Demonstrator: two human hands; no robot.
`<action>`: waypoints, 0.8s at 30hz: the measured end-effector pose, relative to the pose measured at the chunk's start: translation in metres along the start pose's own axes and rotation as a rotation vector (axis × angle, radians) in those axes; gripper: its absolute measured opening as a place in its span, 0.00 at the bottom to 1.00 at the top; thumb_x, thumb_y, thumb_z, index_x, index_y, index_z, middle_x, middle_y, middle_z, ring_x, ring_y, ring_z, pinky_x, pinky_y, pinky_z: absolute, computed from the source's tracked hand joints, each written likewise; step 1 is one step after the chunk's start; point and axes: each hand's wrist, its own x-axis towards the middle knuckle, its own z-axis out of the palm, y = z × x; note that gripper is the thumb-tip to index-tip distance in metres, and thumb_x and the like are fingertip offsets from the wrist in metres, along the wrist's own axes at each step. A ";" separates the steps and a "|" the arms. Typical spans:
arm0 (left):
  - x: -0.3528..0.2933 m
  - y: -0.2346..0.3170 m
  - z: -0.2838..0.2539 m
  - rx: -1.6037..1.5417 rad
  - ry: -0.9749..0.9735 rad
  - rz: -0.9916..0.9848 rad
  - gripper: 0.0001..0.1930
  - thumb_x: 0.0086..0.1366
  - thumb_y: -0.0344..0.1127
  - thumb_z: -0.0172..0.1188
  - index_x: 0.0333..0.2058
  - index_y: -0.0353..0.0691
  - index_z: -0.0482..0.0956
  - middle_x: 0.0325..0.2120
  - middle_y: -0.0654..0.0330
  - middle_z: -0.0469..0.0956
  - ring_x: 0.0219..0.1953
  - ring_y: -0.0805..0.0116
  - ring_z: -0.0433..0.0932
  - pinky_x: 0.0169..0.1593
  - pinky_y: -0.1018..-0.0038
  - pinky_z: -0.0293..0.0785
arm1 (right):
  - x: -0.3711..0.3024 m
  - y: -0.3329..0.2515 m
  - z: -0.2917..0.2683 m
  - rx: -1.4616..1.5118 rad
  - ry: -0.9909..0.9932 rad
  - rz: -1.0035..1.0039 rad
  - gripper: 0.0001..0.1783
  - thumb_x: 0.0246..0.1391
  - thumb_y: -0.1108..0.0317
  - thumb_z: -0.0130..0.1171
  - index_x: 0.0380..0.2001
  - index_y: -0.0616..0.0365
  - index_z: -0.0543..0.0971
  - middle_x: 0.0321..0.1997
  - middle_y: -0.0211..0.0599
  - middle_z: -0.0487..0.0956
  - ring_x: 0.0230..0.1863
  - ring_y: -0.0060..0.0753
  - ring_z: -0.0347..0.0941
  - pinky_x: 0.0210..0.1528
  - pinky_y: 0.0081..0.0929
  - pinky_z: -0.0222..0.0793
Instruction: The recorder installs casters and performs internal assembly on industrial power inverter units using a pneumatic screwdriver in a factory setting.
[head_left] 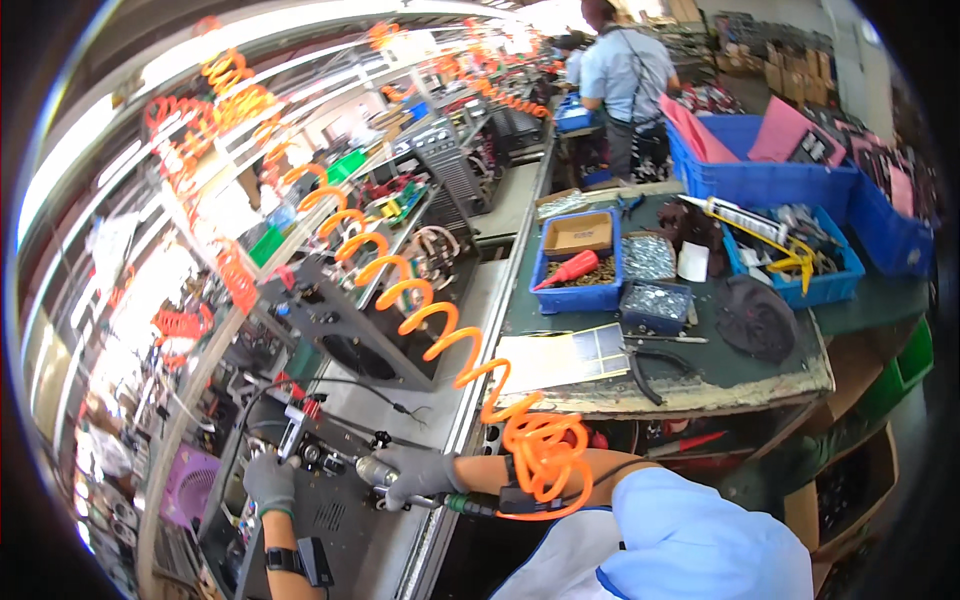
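Observation:
My gloved right hand [418, 474] is wrapped round a metal-bodied air screwdriver [374, 471], held level with its tip pointing left. That tip meets a small round black fitting [311, 456] on a dark machine casing [335, 520] with vent slots. On the far side of the fitting, my gloved left hand [270, 484] is closed, its fingertips at the lower end of a silver metal piece [292, 436]. Its exact grip is partly hidden. A black cable [345, 380] with bare wire ends runs above the casing.
An orange coiled air hose [459, 345] hangs across to my right forearm. On the right bench are a blue bin [548, 297] with a red screwdriver, pliers [648, 373], a cap [757, 318] and a caulking gun [797, 258]. A dark panel [355, 330] stands ahead. A person [628, 75] stands farther off.

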 end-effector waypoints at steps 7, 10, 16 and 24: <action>-0.061 -0.005 0.066 -1.606 0.043 -0.649 0.13 0.57 0.45 0.54 0.25 0.42 0.73 0.13 0.64 0.67 0.12 0.72 0.61 0.15 0.75 0.54 | -0.006 0.006 0.003 0.221 -0.039 -0.020 0.27 0.28 0.72 0.59 0.39 0.59 0.67 0.28 0.29 0.68 0.27 0.21 0.66 0.29 0.22 0.65; -0.101 0.007 0.103 -2.128 -0.478 -1.185 0.14 0.61 0.49 0.49 0.25 0.46 0.70 0.12 0.70 0.62 0.10 0.81 0.53 0.12 0.83 0.46 | -0.024 0.004 0.001 0.117 -0.010 -0.065 0.27 0.29 0.72 0.57 0.40 0.60 0.67 0.30 0.29 0.68 0.32 0.23 0.66 0.35 0.20 0.64; -0.137 0.032 0.106 -2.180 -0.582 -1.147 0.07 0.57 0.24 0.43 0.35 0.31 0.66 0.18 0.66 0.60 0.17 0.77 0.57 0.16 0.83 0.52 | -0.070 -0.006 0.002 0.126 -0.105 -0.045 0.28 0.29 0.73 0.56 0.42 0.61 0.68 0.31 0.30 0.69 0.33 0.23 0.65 0.37 0.19 0.62; -0.149 0.023 0.126 -2.301 -0.587 -1.083 0.12 0.63 0.38 0.47 0.39 0.35 0.67 0.15 0.67 0.60 0.13 0.78 0.56 0.14 0.82 0.52 | -0.101 0.000 0.008 0.163 -0.245 0.088 0.34 0.28 0.68 0.58 0.46 0.61 0.66 0.33 0.33 0.70 0.36 0.26 0.66 0.40 0.24 0.64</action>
